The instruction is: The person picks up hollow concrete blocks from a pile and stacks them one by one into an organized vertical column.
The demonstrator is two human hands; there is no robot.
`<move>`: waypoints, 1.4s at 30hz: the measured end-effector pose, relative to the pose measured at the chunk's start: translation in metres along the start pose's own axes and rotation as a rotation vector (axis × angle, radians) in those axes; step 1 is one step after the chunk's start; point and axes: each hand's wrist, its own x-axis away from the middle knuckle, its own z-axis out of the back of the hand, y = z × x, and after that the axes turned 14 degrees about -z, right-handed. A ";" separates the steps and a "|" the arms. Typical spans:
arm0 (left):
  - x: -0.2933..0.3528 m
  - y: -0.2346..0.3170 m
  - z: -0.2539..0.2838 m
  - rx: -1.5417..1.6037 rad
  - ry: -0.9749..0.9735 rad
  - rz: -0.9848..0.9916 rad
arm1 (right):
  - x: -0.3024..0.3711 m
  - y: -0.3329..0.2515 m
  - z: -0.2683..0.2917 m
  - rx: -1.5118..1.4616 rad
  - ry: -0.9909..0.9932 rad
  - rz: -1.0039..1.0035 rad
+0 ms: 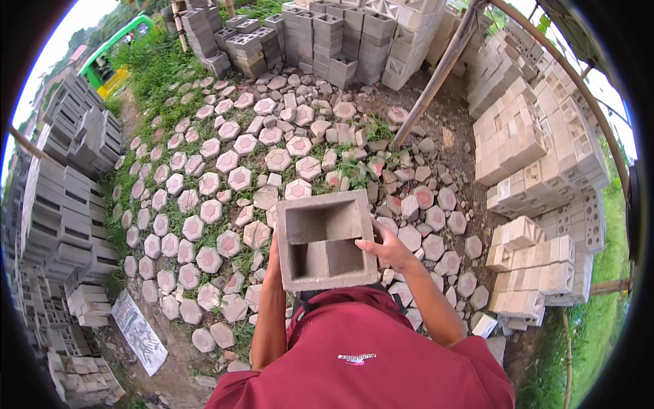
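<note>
Close in front of my chest I hold a grey concrete ventilation block (327, 282), its divided hollow face turned up toward me. Inner partitions split the opening into one wide recess and smaller ones below it. My right hand (387, 247) grips the block's right wall, with the thumb hooked over the rim into a recess. At the opposite wall, my left hand (274, 253) presses against the side; its fingers are mostly hidden behind the block. Both forearms come up from beside my red shirt.
Hexagonal pavers (240, 178) with pinkish centres cover the ground among grass and rubble. Grey block stacks (327, 37) stand at the back, pale ones (518, 136) at the right, more (61, 204) at the left. A slanting wooden pole (436, 78) rises at back right. A printed sheet (139, 332) lies lower left.
</note>
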 end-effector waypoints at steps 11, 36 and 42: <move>-0.144 0.089 -0.070 -0.402 -0.094 0.148 | -0.120 -0.034 0.042 0.077 -0.066 -0.140; -0.608 0.182 -0.151 -0.555 -0.043 0.103 | -0.496 -0.266 0.217 0.027 0.002 -0.379; -0.764 0.164 -0.142 -0.485 -0.165 0.173 | -0.596 -0.308 0.267 0.020 0.305 -0.425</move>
